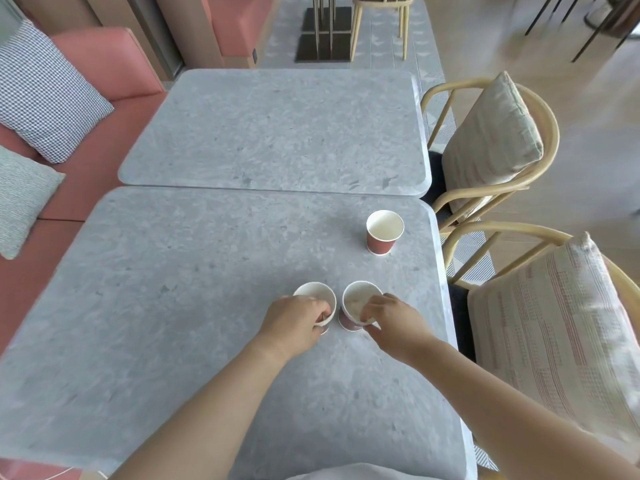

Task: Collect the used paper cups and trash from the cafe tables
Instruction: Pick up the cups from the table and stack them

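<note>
Three red paper cups with white insides stand on the near grey table. My left hand grips the rim of the left cup, fingers curled over its edge. Beside it, my right hand pinches the rim of the middle cup, thumb outside and fingers inside. The two cups stand close together, almost touching. A third cup stands alone, upright, farther away near the table's right edge, untouched.
A second grey table butts against the far edge of the near one. Two wooden armchairs with cushions stand along the right side. A pink bench with pillows runs along the left.
</note>
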A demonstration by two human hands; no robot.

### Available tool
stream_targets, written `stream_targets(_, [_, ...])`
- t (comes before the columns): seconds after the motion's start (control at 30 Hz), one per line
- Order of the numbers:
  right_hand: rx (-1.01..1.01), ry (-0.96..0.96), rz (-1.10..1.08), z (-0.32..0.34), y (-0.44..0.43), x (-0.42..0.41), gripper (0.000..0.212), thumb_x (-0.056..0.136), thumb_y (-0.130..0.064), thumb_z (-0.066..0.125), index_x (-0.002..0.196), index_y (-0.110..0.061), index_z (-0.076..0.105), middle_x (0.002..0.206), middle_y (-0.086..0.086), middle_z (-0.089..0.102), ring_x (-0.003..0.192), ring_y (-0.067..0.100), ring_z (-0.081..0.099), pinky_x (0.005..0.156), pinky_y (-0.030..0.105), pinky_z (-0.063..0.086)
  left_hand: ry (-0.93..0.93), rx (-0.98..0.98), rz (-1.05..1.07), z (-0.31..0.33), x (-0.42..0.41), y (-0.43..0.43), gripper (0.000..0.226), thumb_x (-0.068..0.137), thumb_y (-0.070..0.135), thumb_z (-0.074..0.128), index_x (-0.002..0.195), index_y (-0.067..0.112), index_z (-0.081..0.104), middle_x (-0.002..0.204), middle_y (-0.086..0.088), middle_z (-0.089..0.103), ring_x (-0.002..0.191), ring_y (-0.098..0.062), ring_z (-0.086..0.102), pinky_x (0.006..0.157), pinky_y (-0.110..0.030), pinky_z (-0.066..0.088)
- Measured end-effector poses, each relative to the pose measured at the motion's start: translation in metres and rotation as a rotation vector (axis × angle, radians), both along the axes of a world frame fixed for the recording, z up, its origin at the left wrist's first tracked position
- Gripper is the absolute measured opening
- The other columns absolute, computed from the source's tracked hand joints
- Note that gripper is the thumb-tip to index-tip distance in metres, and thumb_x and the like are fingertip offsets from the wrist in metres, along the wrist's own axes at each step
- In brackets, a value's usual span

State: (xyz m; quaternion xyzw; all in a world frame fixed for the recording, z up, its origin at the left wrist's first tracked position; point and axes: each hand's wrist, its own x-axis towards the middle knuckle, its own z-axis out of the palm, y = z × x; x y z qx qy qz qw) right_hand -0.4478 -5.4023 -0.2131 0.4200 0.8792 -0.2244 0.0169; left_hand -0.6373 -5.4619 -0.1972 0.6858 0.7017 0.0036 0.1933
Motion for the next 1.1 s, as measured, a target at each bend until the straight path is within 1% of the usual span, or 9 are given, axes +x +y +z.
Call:
stream_targets(0.17, [0.038,0.179,-0.109,0.013,0.011,0.006,0.015,0.084,-0.015,0.057,0.096,-0.012,0.064,0.099,0.003,0.062,0.096,0.024,0.052,0.07,0.033,0.045,-0.03,0.14,0.048,0.013,0.002,0.015,0.019,0.08,0.026,0.054,0.098,0.029,0.06,0.099,0.006,0.066,0.092,-0.02,0.061,0.068,-0.029,0.044])
stream_targets(0.33, [0.18,0.369,-0.165,0.048,0.035,0.011,0.008,0.079,-0.007,0.065,0.087,-0.006,0.066,0.089,0.009,0.066,0.086,0.03,0.057,0.066,0.043,0.05,-0.083,0.318,0.061,0.031,0.006,0.034,0.019,0.078,0.023,0.06,0.095,0.03,0.063,0.096,0.007,0.068,0.088,-0.02,0.061,0.067,-0.032,0.048])
stream_targets(0.47, [0.34,0.463,-0.205,0.067,0.058,0.016,0.01,0.076,-0.003,0.069,0.086,-0.006,0.067,0.084,0.008,0.066,0.08,0.03,0.058,0.062,0.037,0.05,-0.112,0.416,0.059,0.042,0.01,0.048,0.019,0.073,0.015,0.065,0.09,0.025,0.066,0.089,0.005,0.07,0.084,-0.023,0.063,0.067,-0.033,0.049])
stream_targets(0.7, [0.41,0.436,-0.208,0.066,0.091,0.013,0.01,0.078,-0.002,0.066,0.087,-0.004,0.066,0.086,0.009,0.065,0.084,0.033,0.057,0.06,0.039,0.05,-0.109,0.398,0.133,0.034,0.01,0.067,0.019,0.072,0.012,0.065,0.087,0.024,0.067,0.088,0.005,0.07,0.084,-0.023,0.063,0.069,-0.034,0.049])
stream_targets(0.8, [0.411,0.425,-0.212,0.06,0.105,0.012,0.008,0.077,-0.001,0.066,0.085,-0.004,0.065,0.085,0.009,0.065,0.083,0.033,0.056,0.06,0.033,0.044,-0.094,0.37,0.132,0.029,0.01,0.074,0.02,0.073,0.012,0.064,0.089,0.024,0.067,0.09,0.005,0.07,0.086,-0.023,0.063,0.068,-0.032,0.047])
stream_targets(0.87, [0.393,0.407,-0.212,0.053,0.112,0.011,0.008,0.078,-0.001,0.066,0.085,-0.004,0.065,0.086,0.008,0.065,0.085,0.033,0.056,0.059,0.032,0.043,-0.095,0.343,0.132,0.025,0.009,0.077,0.02,0.074,0.014,0.063,0.091,0.025,0.066,0.093,0.005,0.07,0.087,-0.022,0.062,0.069,-0.031,0.046])
stream_targets(0.93, [0.362,0.375,-0.208,0.043,0.118,0.009,0.008,0.079,-0.002,0.065,0.086,-0.005,0.066,0.088,0.008,0.065,0.088,0.034,0.055,0.059,0.038,0.048,-0.105,0.312,0.128,0.021,0.008,0.08,0.02,0.075,0.016,0.063,0.093,0.025,0.066,0.094,0.006,0.07,0.089,-0.021,0.062,0.069,-0.03,0.046])
stream_targets(1.0, [0.319,0.327,-0.199,0.031,0.121,0.007,0.012,0.08,-0.002,0.061,0.089,-0.006,0.067,0.092,0.008,0.065,0.092,0.033,0.054,0.062,0.04,0.05,-0.123,0.292,0.135,0.017,0.007,0.082,0.019,0.076,0.019,0.063,0.093,0.026,0.065,0.094,0.007,0.069,0.089,-0.02,0.062,0.068,-0.03,0.046])
stream_targets(1.1, [0.245,0.258,-0.17,0.016,0.123,0.006,0.016,0.082,-0.002,0.058,0.094,-0.007,0.068,0.097,0.008,0.066,0.095,0.031,0.054,0.069,0.037,0.048,-0.148,0.266,0.145,0.012,0.007,0.082,0.016,0.077,0.024,0.065,0.093,0.027,0.065,0.094,0.008,0.069,0.089,-0.019,0.062,0.069,-0.032,0.048])
